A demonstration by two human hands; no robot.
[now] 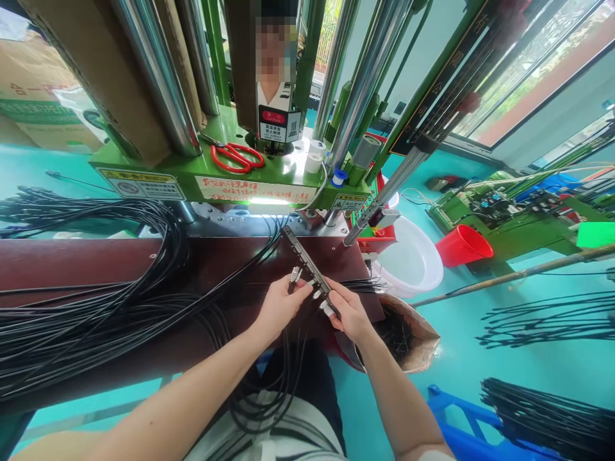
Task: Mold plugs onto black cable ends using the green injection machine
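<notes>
1. Left hand pinches a metal cable connector between thumb and fingertips, fingers closed on it, tip aimed at the strip so the plug lines up with a slot.
2. Right hand grips the near end of a long dark fixture strip, fingers wrapped shut around it; holding it steadies the strip while the other hand works at it.
3. Strip lies slanted over the dark red table, near its right end, far end pointing at the green moulding machine. A few metal plugs already sit along its lower part.
4. Big bundle of black cables is draped across the table's left half and hangs off the near edge towards the lap, so loose ends stay in reach.
5. Red scissors rest on the machine's green ledge, well apart from the hands.
6. Brown bag sits on the floor just beside the table's right end, under the right hand; dark bits inside, too small to tell.
7. White basin and red cup on the teal floor, right of the machine.
</notes>
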